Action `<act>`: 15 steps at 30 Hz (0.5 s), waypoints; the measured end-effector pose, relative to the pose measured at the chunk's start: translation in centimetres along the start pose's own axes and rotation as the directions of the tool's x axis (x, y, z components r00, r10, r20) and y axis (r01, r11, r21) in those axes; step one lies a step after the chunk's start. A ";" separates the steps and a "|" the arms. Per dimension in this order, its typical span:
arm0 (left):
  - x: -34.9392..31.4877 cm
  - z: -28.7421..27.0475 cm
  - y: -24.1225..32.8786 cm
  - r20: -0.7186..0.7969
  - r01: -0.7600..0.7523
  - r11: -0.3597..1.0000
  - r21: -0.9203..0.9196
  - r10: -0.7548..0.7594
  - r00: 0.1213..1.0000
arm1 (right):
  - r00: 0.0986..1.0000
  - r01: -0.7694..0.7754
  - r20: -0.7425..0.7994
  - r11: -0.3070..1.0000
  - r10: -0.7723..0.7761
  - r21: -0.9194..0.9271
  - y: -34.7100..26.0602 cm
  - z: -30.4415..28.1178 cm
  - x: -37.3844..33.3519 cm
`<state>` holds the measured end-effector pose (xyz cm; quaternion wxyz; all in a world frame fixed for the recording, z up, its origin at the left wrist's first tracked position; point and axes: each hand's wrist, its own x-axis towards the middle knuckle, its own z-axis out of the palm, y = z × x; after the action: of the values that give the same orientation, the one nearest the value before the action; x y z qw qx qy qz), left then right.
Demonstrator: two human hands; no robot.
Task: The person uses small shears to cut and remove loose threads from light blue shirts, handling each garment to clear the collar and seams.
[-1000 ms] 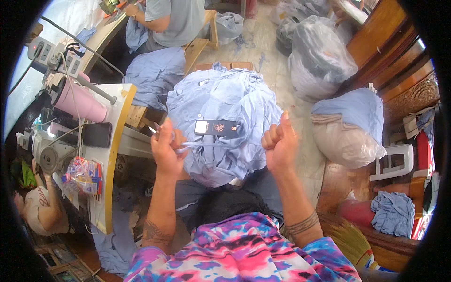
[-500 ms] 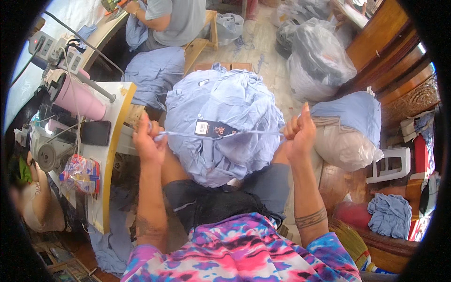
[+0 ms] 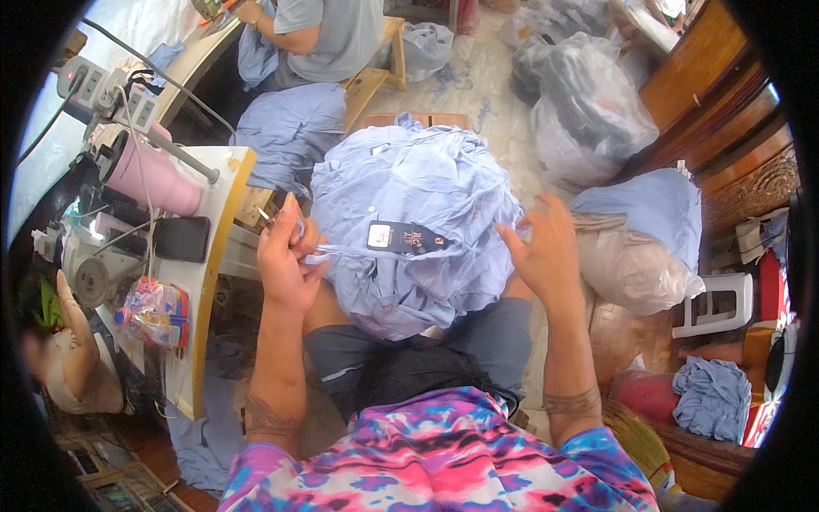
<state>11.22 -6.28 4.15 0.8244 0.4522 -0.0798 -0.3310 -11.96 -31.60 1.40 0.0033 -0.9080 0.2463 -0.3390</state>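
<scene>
A big round bundle of light blue cloth (image 3: 444, 179) rests on my lap, with a dark label (image 3: 408, 237) and a white tag showing on its front. At its left side my left hand (image 3: 288, 260) is closed on a twisted blue cloth strip (image 3: 341, 253) that runs onto the bundle. A small pointed metal tip (image 3: 263, 214) sticks out by that hand's fingers; I cannot make out its kind. To the right of the bundle, my right hand (image 3: 546, 252) has its thumb and fingers apart with nothing in them.
At left stands a white table (image 3: 223, 200) with a pink tumbler (image 3: 155, 175), a phone (image 3: 182, 240) and a power strip. A co-worker (image 3: 316, 43) sits ahead beside piled blue cloth (image 3: 294, 128). Plastic bags (image 3: 593, 115), a cloth sack (image 3: 636, 264) and a white stool (image 3: 717, 305) stand right.
Both hands held the strip stretched across the bundle before. My right hand has let go and its fingers have spread; the strip now trails from my left hand only.
</scene>
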 end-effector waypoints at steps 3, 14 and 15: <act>-0.7 0.7 0.2 -0.023 0.013 0.995 0.096 -0.011 1.000 | 0.909 -0.366 0.197 0.930 0.367 -0.044 -1.6 -2.9 -3.9; -3.2 2.9 -0.2 0.189 0.134 0.990 0.044 -0.139 0.972 | 0.893 -0.450 0.213 0.775 0.396 0.443 -12.2 5.0 -5.3; -3.2 3.0 -0.1 0.201 0.137 0.989 0.045 -0.144 0.969 | 0.894 -0.447 0.222 0.750 0.389 0.487 -12.0 5.2 -5.5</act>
<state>7.39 -6.38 6.32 0.7792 0.4331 -0.1367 -0.4319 -6.97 -19.45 -3.91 0.3405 -0.8099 0.3403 -0.3351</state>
